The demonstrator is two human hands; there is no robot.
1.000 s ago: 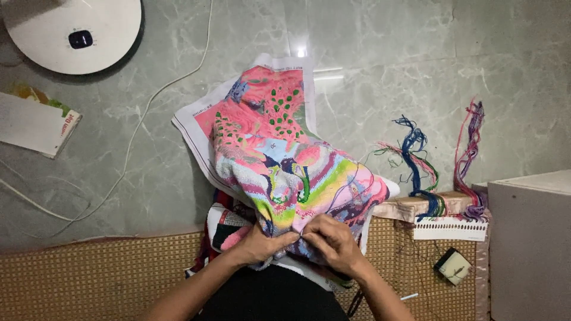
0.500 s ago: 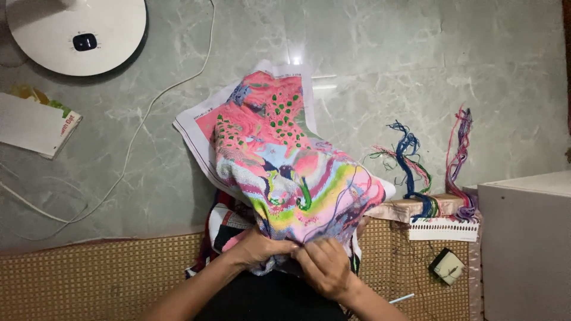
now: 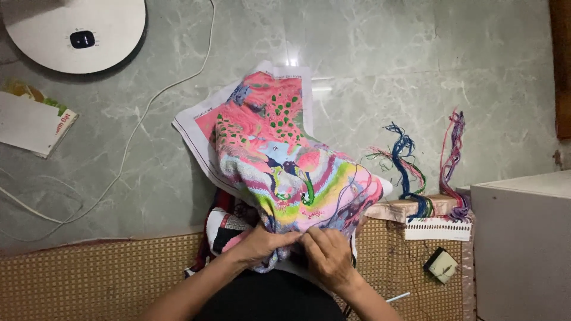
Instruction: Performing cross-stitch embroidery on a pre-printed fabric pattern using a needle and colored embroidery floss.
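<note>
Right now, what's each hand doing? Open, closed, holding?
Left hand: closed, gripping the near edge of the colourful pink embroidered cloth.
Right hand: fingers pinched on the same cloth edge; whether it holds a needle cannot be told.

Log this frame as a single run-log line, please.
left hand: gripping embroidery canvas lower edge | right hand: pinching same edge | nearby: thread bundles, woven mat

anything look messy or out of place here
Nothing damaged or spilled. The embroidery cloth lies bunched and folded over itself, both hands gripping its lower edge. Loose thread skeins trail off the card onto the floor, somewhat tangled.
</note>
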